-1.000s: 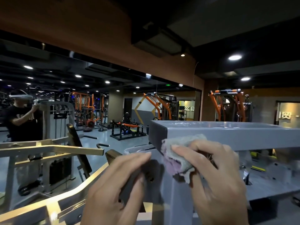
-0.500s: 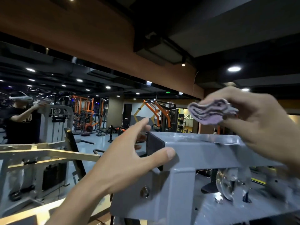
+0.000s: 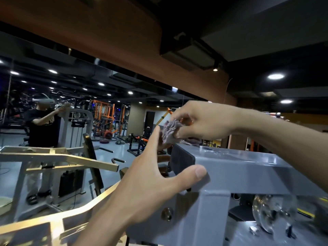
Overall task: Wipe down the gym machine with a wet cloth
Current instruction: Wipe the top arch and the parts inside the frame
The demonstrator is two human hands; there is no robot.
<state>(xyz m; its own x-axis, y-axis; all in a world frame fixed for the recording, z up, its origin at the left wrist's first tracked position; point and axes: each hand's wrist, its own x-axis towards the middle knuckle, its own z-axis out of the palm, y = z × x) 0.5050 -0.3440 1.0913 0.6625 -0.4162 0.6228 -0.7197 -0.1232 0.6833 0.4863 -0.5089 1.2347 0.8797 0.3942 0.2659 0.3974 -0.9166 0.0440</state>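
The grey steel top beam [image 3: 248, 167] of the gym machine runs from the centre to the right edge, with wet streaks on its upper face. My right hand [image 3: 200, 121] pinches a bunched purple-grey cloth [image 3: 170, 132] just above the beam's left end. My left hand [image 3: 152, 181] is spread open at that same end; its thumb presses the front face and its fingers point up toward the cloth. A clear pulley wheel [image 3: 266, 215] hangs under the beam.
A beige metal frame [image 3: 71, 160] of the machine crosses the lower left. A wall mirror behind it reflects a person [image 3: 42, 125] in a headset and orange racks [image 3: 104, 114]. A brown bulkhead hangs overhead.
My right hand lifted the cloth off the beam's front face, then carried it left and down to the beam's left end. My left hand shifted up onto the beam's end.
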